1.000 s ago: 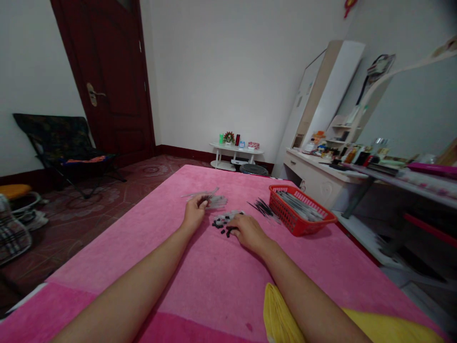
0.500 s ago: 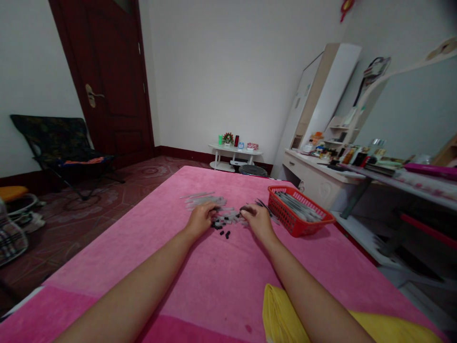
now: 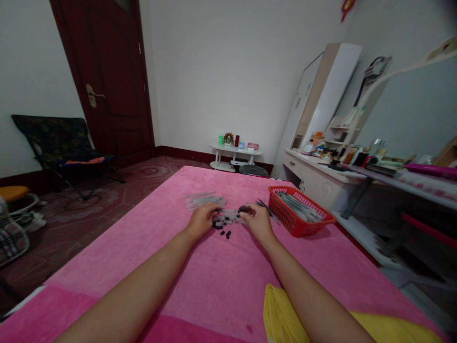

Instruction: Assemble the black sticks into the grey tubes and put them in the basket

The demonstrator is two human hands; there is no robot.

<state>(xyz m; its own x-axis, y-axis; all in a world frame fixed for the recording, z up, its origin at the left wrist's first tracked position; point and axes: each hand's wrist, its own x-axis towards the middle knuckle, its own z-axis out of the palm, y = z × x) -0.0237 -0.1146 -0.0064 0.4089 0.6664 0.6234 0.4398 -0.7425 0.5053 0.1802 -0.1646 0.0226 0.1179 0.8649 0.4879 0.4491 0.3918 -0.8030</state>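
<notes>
My left hand rests by the middle of the pink cloth with its fingers curled inward. What its fingertips hold, if anything, is hidden. Across from it, my right hand has thumb and fingers pinched at a small black piece. Between the hands lies a loose heap of short clear and grey pieces, mixed with small black pieces toward me. Behind my left hand is a pile of thin, greyish translucent sticks. Thin dark sticks lie beside my right hand.
A red plastic basket full of grey sticks stands right of my right hand. Folded yellow cloth lies under my right forearm. Pink cloth covers the table. Beyond are a white side table and, rightward, a cluttered dresser.
Both hands stay in nearly the same place over the heap, with only slight finger movement. The basket and piles have not moved.
</notes>
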